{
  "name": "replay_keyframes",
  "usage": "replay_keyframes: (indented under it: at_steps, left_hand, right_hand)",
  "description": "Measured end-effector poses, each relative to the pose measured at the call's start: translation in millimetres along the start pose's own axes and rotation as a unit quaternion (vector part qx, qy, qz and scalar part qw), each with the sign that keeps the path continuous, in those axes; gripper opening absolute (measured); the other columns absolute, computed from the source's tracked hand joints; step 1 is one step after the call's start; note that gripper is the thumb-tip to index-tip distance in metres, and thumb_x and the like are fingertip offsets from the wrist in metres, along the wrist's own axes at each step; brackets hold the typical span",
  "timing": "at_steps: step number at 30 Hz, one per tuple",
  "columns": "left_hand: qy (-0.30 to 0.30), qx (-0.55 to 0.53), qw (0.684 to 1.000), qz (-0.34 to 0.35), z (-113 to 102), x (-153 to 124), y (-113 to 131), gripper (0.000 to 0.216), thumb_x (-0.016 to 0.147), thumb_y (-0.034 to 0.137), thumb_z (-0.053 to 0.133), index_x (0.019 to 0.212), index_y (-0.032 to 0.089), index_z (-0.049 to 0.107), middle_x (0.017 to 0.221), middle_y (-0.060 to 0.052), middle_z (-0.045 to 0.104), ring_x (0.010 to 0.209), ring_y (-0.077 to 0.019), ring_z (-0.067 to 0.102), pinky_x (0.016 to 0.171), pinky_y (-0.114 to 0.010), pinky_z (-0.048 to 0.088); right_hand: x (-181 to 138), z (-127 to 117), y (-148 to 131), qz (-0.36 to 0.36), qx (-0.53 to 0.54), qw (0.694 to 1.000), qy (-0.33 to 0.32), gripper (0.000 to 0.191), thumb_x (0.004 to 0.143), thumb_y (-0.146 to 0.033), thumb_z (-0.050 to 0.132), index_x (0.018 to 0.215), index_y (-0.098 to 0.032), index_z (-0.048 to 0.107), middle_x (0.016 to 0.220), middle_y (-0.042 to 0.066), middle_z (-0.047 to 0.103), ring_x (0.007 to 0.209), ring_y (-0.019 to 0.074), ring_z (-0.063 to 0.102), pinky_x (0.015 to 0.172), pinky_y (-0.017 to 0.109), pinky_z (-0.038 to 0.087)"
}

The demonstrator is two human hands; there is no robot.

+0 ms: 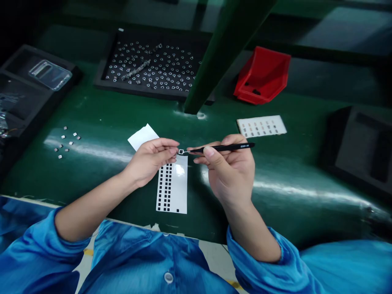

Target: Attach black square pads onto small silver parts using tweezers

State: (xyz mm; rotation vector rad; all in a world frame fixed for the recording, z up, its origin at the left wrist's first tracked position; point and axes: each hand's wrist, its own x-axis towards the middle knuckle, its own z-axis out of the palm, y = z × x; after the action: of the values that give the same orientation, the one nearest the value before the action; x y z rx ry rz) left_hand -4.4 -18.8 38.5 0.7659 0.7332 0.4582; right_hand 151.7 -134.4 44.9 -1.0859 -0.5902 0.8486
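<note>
A pair of black tweezers (223, 147) is gripped in my right hand (232, 171), its thin tips pointing left. At those tips is a small square metal frame with a dark centre (181, 152). My left hand (154, 159) pinches close beside this frame, thumb and forefinger together; the frame's left edge appears to meet the fingertips. Below both hands lies a white sheet (180, 183) with rows of small black squares, its top partly behind my left fingers. Another piece of white paper (143, 136) lies behind my left hand.
Several small metal pieces (71, 143) lie scattered at left. A black tray (101, 81) of tiny parts stands behind, beside a green post (211, 61). Further right are a red bin (263, 75) and a white block with small parts (261, 126). Dark trays (61, 90) flank the bench.
</note>
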Motion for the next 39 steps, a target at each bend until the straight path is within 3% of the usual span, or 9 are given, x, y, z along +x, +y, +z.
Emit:
replay_keyframes:
  at_steps: [6,10,15,18,22,27,33,39]
  left_hand:
    - [-0.003,-0.022,0.999,0.03,8,-5,-4,0.021,0.074,0.023,0.096,0.092,0.019,0.086,0.099,-0.008,0.084,0.094,-0.0178,0.078,0.091,-0.031,0.06]
    - [-0.011,0.004,0.999,0.047,6,-6,-11,0.023,0.071,0.02,0.097,0.092,0.019,0.085,0.094,-0.006,0.084,0.088,-0.0158,0.077,0.087,-0.029,0.06]
    - [-0.009,0.033,0.995,0.096,3,-3,-16,0.025,0.071,0.024,0.099,0.092,0.019,0.085,0.092,-0.005,0.083,0.085,-0.0155,0.077,0.087,-0.031,0.061]
    - [-0.004,0.045,0.993,0.106,2,-1,-13,0.024,0.072,0.027,0.099,0.09,0.018,0.085,0.091,-0.007,0.084,0.083,-0.0158,0.077,0.085,-0.03,0.061]
    - [0.003,0.036,0.996,0.082,2,-1,-6,0.023,0.072,0.026,0.098,0.087,0.015,0.085,0.083,-0.007,0.082,0.078,-0.0162,0.079,0.081,-0.029,0.063]
    - [0.008,0.012,0.999,0.052,2,-1,-2,0.023,0.07,0.02,0.099,0.087,0.013,0.084,0.085,-0.008,0.083,0.082,-0.0199,0.083,0.088,-0.034,0.066]
    - [0.005,0.027,0.999,0.043,5,-1,-6,0.013,0.079,0.011,0.092,0.089,0.012,0.083,0.087,-0.008,0.083,0.086,-0.0217,0.084,0.093,-0.036,0.068]
    - [0.013,0.039,0.999,0.016,12,-7,0,0.006,0.087,0.007,0.084,0.091,0.012,0.082,0.089,-0.006,0.082,0.089,-0.0239,0.085,0.096,-0.039,0.069]
  right_hand:
    - [-6,9,11,0.073,0.08,0.993,-0.047,0.044,0.085,-0.033,0.093,0.103,-0.03,0.053,0.09,-0.008,0.084,0.086,0.0191,0.086,0.078,0.033,0.073]
    - [-6,11,14,0.064,0.091,0.993,-0.042,0.044,0.086,-0.032,0.093,0.103,-0.031,0.053,0.089,-0.008,0.084,0.093,0.0224,0.086,0.092,0.046,0.073]
    - [-2,9,16,0.042,0.094,0.994,-0.03,0.044,0.084,-0.032,0.094,0.101,-0.031,0.054,0.087,-0.01,0.083,0.095,0.0216,0.086,0.101,0.047,0.07]
    - [0,10,17,0.031,0.1,0.994,-0.031,0.043,0.085,-0.03,0.094,0.101,-0.03,0.054,0.086,-0.009,0.084,0.093,0.021,0.086,0.099,0.045,0.071]
    - [1,8,13,-0.013,0.073,0.997,-0.011,0.044,0.085,-0.03,0.094,0.102,-0.03,0.054,0.086,-0.007,0.084,0.089,0.0204,0.087,0.086,0.036,0.073]
    - [1,3,10,-0.041,0.009,0.999,0.019,0.043,0.087,-0.031,0.093,0.103,-0.03,0.054,0.088,-0.006,0.083,0.089,0.0185,0.086,0.073,0.025,0.07]
    - [2,-2,10,-0.065,-0.052,0.996,0.032,0.042,0.088,-0.029,0.092,0.103,-0.032,0.053,0.088,-0.007,0.082,0.088,0.0204,0.086,0.068,0.027,0.071]
    - [3,-3,3,-0.046,-0.084,0.995,0.019,0.038,0.088,-0.03,0.091,0.101,-0.033,0.055,0.086,-0.007,0.08,0.091,0.0251,0.086,0.072,0.036,0.073]
